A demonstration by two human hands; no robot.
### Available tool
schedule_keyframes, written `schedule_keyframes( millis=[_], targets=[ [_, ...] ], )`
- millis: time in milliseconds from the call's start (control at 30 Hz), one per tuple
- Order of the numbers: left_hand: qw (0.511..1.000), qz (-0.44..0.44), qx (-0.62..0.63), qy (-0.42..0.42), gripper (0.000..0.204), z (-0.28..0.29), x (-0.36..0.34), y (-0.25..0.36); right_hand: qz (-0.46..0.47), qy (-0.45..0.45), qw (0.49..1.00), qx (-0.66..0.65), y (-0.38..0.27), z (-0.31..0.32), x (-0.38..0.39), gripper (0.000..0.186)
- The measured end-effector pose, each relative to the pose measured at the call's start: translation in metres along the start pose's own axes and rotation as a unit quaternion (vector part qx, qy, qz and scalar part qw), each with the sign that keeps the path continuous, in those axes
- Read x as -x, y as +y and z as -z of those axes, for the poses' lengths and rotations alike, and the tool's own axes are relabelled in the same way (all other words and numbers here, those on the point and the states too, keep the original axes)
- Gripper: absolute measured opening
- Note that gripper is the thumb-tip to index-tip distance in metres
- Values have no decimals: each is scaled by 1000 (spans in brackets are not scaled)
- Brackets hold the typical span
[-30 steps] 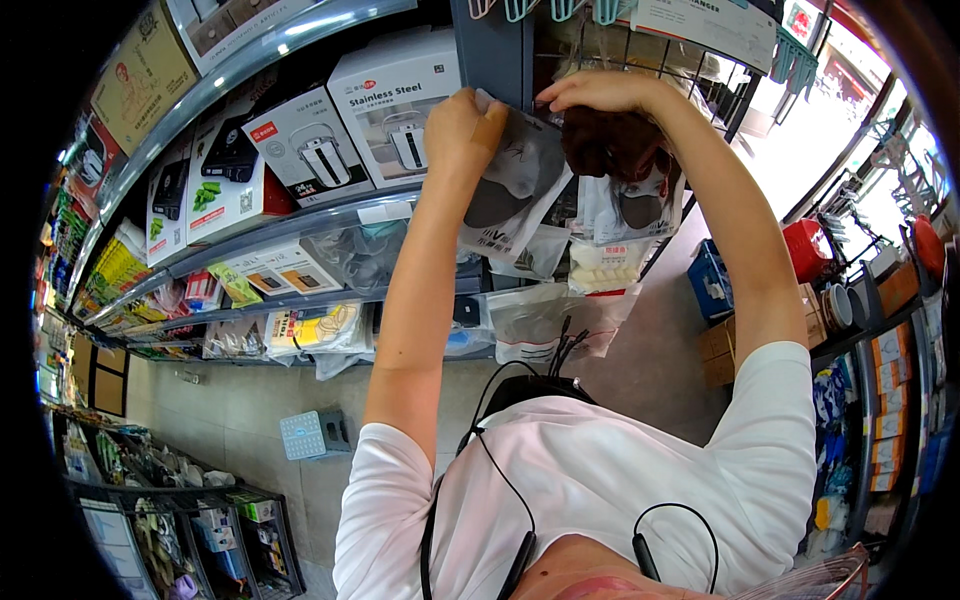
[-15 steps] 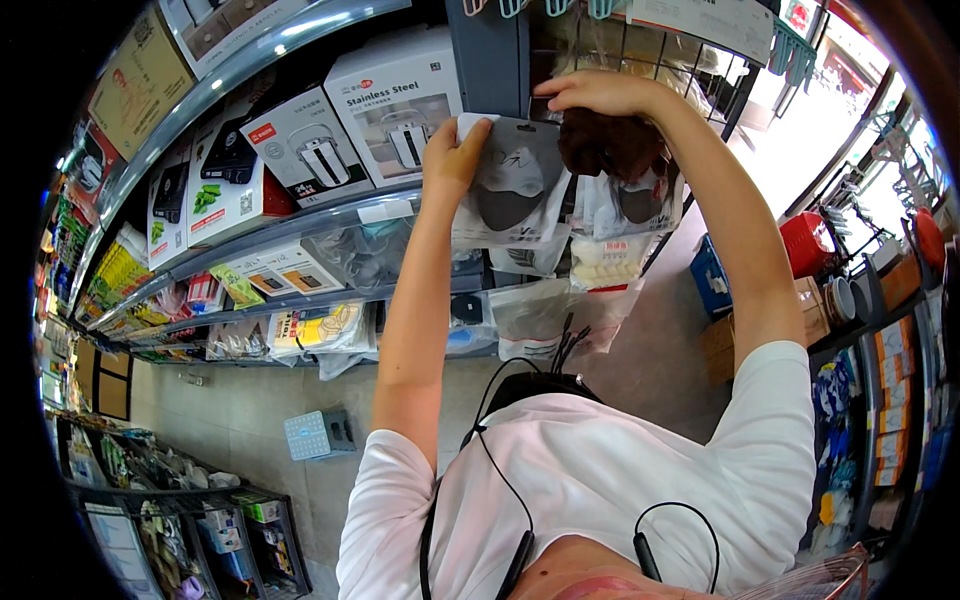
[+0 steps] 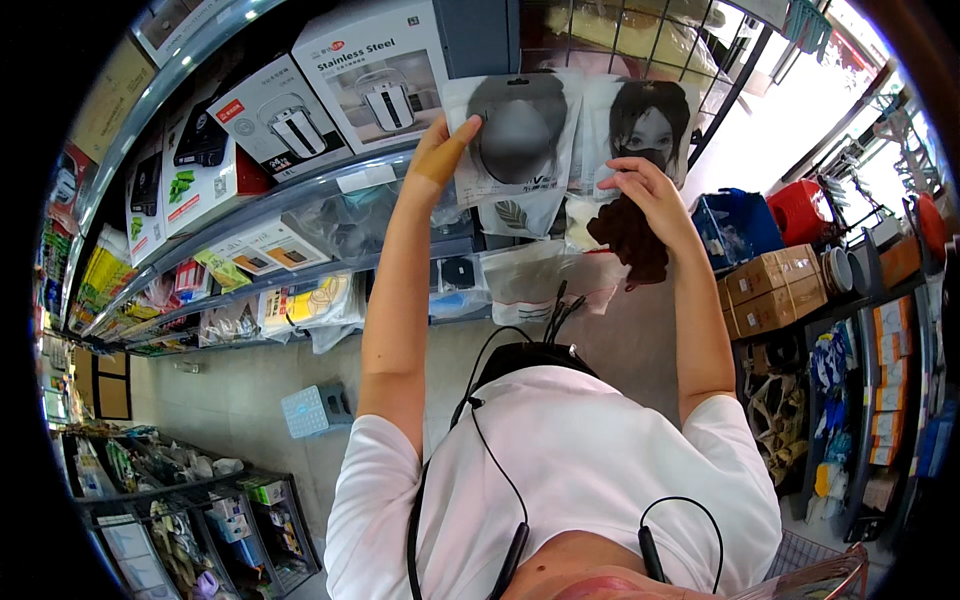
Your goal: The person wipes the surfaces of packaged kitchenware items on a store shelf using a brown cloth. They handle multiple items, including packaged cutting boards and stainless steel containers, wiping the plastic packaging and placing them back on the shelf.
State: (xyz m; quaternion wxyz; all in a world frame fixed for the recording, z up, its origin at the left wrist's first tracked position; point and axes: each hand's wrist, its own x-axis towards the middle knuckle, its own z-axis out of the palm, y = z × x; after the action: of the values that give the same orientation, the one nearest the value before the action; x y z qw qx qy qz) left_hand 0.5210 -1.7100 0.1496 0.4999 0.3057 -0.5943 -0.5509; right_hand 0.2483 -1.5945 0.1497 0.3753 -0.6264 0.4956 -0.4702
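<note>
My left hand (image 3: 440, 152) grips the left edge of a clear-fronted packet (image 3: 522, 135) with a dark mask in it, thumb on the front and the other fingers hidden behind. The packet hangs upright against a wire rack. A crumpled dark brown cloth (image 3: 632, 240) droops from under the palm of my right hand (image 3: 650, 195), its lower fingers closed on it. The index finger and thumb point left, in front of the lower part of a second packet (image 3: 645, 118) printed with a person in a black mask. Whether they touch that packet I cannot tell.
Boxed steel pots (image 3: 375, 85) fill the shelf to the left. Below the packets hang more plastic bags (image 3: 545, 280). Behind my right arm are a blue crate (image 3: 738, 225) and a cardboard carton (image 3: 775, 290). A light-blue stool (image 3: 315, 410) stands on the floor.
My right hand has come down from the top of the rack with the brown cloth, uncovering the second packet. My left hand keeps its hold on the first packet's edge. The view has shifted slightly.
</note>
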Motion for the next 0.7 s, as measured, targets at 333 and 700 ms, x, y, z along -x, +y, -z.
schedule_keyframes(
  millis=[333, 700],
  targets=[
    [981, -53, -121, 139, 46, 19, 50, -59, 0, 119, 992, -52, 72, -60, -14, 44],
    [998, -19, 25, 51, 19, 5, 91, -33, -182, 96, 960, -189, 43, -68, 6, 18]
  ],
)
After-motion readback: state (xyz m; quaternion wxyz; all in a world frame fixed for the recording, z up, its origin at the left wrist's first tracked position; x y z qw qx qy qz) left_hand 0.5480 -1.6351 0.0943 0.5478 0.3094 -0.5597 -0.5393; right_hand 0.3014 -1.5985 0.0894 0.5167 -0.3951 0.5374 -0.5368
